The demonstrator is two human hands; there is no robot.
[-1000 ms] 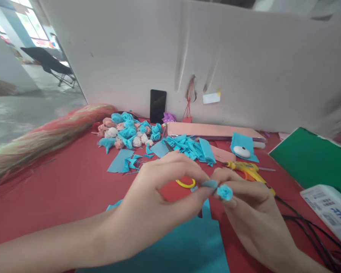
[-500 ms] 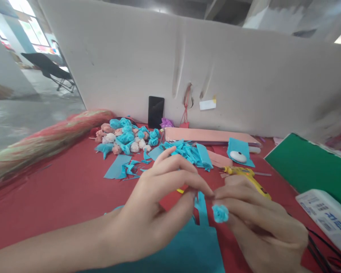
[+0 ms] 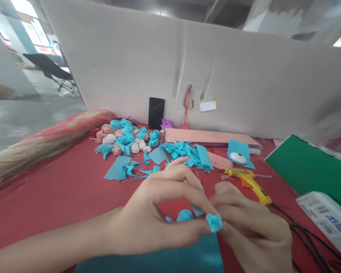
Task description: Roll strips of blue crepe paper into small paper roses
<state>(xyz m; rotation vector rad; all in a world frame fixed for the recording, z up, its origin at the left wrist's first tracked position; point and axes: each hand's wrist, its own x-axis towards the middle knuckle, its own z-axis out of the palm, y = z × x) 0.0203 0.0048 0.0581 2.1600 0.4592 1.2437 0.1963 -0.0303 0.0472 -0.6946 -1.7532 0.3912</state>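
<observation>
A small blue crepe-paper rose (image 3: 214,222) is pinched between my two hands in the middle of the view. My left hand (image 3: 159,212) closes thumb and index finger on its left side, the other fingers raised. From the right, my right hand (image 3: 252,223) grips it with thumb and bent fingers; the rose's underside is hidden there. Under the hands lies a blue sheet (image 3: 170,261) on the red tabletop, with rounded blue pieces (image 3: 184,215) partly showing behind my left thumb. Beyond my right hand rests a yellow glue gun (image 3: 250,182).
Blue, pink and white paper flowers (image 3: 127,138) are heaped at the back left. Blue strips (image 3: 184,151), scissors (image 3: 167,153) and a pink paper pack (image 3: 210,136) lie behind the hands. A green board (image 3: 315,170), a white box (image 3: 326,220) and black cables (image 3: 304,235) stand right.
My left thumb and index finger have come down and right onto the rose, which was at my right hand's fingertips. The right hand has shifted left, uncovering more of the glue gun.
</observation>
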